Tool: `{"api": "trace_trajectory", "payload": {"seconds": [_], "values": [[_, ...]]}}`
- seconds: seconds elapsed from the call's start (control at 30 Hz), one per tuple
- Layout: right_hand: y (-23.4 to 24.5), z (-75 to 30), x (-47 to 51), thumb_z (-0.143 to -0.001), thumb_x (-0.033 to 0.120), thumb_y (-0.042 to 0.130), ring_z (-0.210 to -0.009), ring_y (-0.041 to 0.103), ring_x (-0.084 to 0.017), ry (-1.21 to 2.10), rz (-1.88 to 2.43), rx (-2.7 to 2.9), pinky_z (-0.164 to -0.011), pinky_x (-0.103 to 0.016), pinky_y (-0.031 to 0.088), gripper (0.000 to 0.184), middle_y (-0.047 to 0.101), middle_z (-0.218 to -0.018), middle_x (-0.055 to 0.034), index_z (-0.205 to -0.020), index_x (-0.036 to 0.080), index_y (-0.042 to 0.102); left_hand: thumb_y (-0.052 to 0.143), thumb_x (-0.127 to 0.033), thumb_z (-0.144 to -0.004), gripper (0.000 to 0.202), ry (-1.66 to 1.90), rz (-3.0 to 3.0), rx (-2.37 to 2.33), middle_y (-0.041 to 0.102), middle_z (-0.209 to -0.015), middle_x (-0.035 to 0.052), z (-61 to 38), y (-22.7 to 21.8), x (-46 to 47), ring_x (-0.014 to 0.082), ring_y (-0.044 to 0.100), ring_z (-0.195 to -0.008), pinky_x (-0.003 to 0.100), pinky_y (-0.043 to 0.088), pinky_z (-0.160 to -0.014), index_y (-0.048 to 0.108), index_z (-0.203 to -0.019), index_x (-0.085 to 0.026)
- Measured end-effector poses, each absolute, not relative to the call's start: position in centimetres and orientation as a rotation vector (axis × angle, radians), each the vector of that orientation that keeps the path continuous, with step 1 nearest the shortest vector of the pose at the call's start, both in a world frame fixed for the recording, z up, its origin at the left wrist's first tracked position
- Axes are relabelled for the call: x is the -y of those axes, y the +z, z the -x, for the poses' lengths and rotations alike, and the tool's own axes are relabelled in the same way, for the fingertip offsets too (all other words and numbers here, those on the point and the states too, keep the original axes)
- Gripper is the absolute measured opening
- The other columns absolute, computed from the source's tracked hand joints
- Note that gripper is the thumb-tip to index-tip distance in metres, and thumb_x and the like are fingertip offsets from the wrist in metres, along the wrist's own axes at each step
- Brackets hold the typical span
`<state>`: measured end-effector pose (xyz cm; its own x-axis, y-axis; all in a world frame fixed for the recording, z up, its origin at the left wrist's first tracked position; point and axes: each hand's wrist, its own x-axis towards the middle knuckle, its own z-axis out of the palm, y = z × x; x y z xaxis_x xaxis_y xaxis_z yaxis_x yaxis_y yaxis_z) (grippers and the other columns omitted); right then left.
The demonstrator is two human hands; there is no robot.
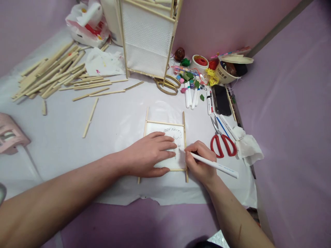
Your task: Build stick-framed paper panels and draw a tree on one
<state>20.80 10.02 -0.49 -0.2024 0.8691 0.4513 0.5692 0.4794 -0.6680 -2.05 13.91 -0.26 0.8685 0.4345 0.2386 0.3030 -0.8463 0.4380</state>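
Observation:
A small frame of thin wooden sticks [165, 122] lies on a white sheet [124, 193], holding paper with a black ink outline drawing [170, 132]. My left hand [152, 155] rests flat across the paper, its fingers spread and holding nothing. Beside it, my right hand [200, 160] grips a white pen [217, 166], with the pen's tip at the paper's right side. Both hands hide the lower part of the drawing.
Loose wooden sticks [51, 74] lie at the left, below a white mesh screen in a wooden frame [147, 38]. At the right are red-handled scissors [222, 145], several markers [190, 95], a black phone [221, 100] and crumpled tissue [248, 146].

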Motion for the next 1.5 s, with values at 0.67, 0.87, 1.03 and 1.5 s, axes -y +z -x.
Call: {"api": "trace_trajectory", "payload": {"seconds": [0.67,0.87,1.03,1.5], "values": [[-0.42,-20.63,-10.15,-0.084,0.011,0.057,-0.058,0.055,-0.013,0.462,1.213,1.898,-0.055,-0.028,0.045,0.015,0.059,-0.063,0.0013,-0.074,0.021,0.061,0.06,-0.04,-0.092,0.037,0.446,-2.666,-0.547,0.061,-0.137,0.0143,2.17,-0.32,-13.91,0.0326,0.051,-0.133,0.052,0.034,-0.113,0.065,-0.122,-0.019],[-0.45,-20.6,-10.22,-0.087,0.012,0.059,-0.062,0.059,-0.014,0.472,1.194,1.909,-0.058,-0.029,0.048,0.013,0.063,-0.067,-0.0001,-0.079,0.021,0.065,0.06,-0.039,-0.091,0.036,0.45,-2.662,-0.546,0.062,-0.136,0.0144,2.15,-0.24,-13.88,0.0326,0.052,-0.132,0.052,0.035,-0.113,0.065,-0.121,-0.019],[-0.47,-20.56,-10.27,-0.087,0.013,0.06,-0.062,0.06,-0.015,0.466,1.181,1.907,-0.057,-0.029,0.049,0.013,0.064,-0.067,-0.0005,-0.081,0.022,0.066,0.061,-0.039,-0.091,0.035,0.468,-2.653,-0.548,0.062,-0.136,0.0137,2.1,-0.23,-13.89,0.0319,0.052,-0.132,0.051,0.035,-0.113,0.066,-0.12,-0.02],[-0.25,-20.6,-10.28,-0.084,0.012,0.057,-0.056,0.054,-0.013,0.47,1.21,1.907,-0.053,-0.028,0.043,0.016,0.057,-0.061,0.0018,-0.071,0.021,0.059,0.065,-0.037,-0.088,0.037,0.48,-2.636,-0.549,0.063,-0.133,0.0143,2.08,-0.12,-13.87,0.0337,0.054,-0.131,0.053,0.037,-0.112,0.067,-0.12,-0.019]]}}
